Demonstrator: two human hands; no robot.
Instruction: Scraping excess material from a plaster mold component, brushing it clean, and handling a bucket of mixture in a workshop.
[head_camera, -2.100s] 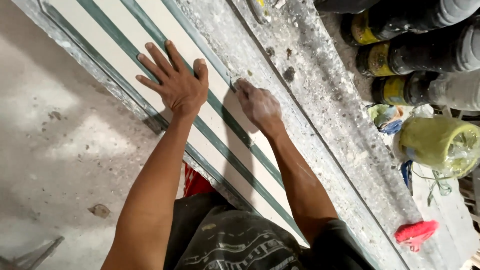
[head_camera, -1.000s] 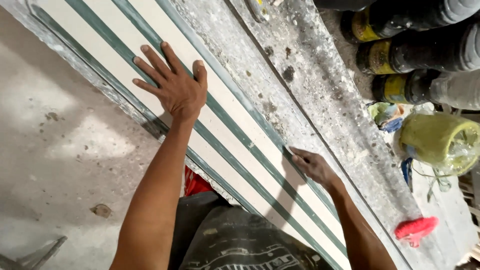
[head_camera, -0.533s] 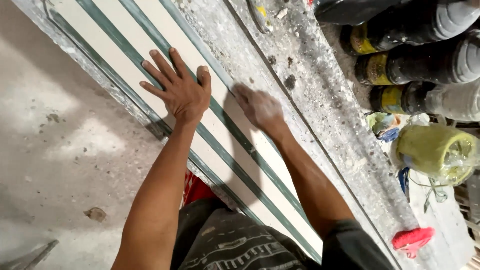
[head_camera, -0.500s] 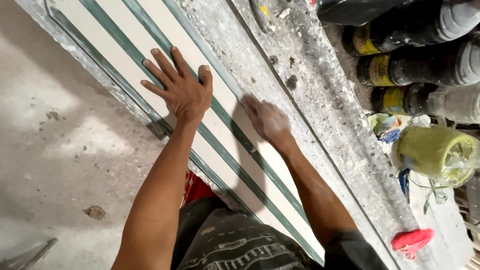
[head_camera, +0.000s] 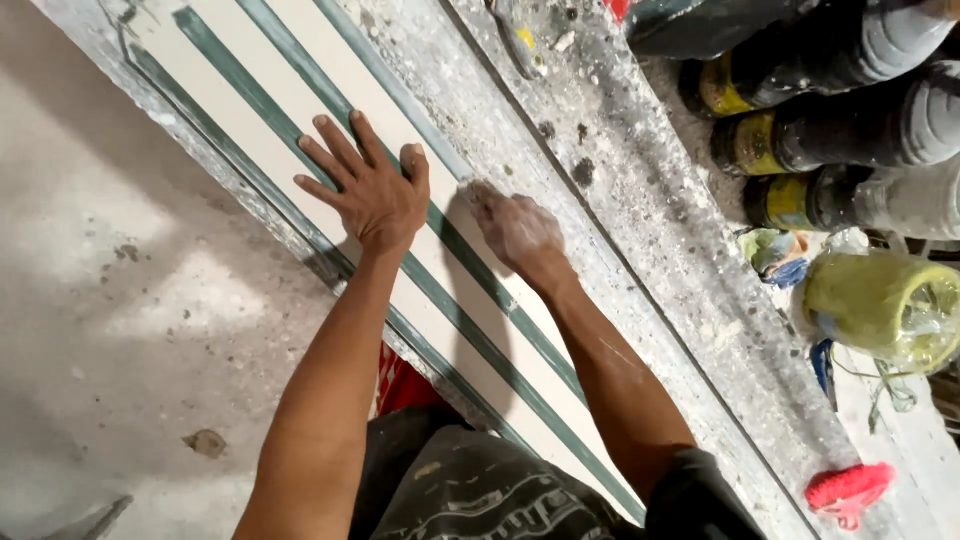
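The left hand (head_camera: 372, 190) lies spread flat on the cream striped panel (head_camera: 300, 90). The right hand (head_camera: 520, 230) presses on it, fingers curled; any pinch is unclear. Dark bottles (head_camera: 850, 120) lie near a yellowish plastic jar (head_camera: 880, 310), contents unclear.

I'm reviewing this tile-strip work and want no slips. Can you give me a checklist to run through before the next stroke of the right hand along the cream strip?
1. Left hand flat on the cream strip, fingers spread, bracing it: ok.
2. Right hand in contact at the strip's far edge, beside the rough grey border: ok.
3. What the right hand's fingertips hold, if anything: cannot tell, they are dusty and blurred.
4. Green lines on the strip unbroken where visible: ok.
5. Path along the strip free of loose items: ok in the visible part; the near end is hidden by the arms.
6. Bottles and yellow-green container apart from the strip: ok.
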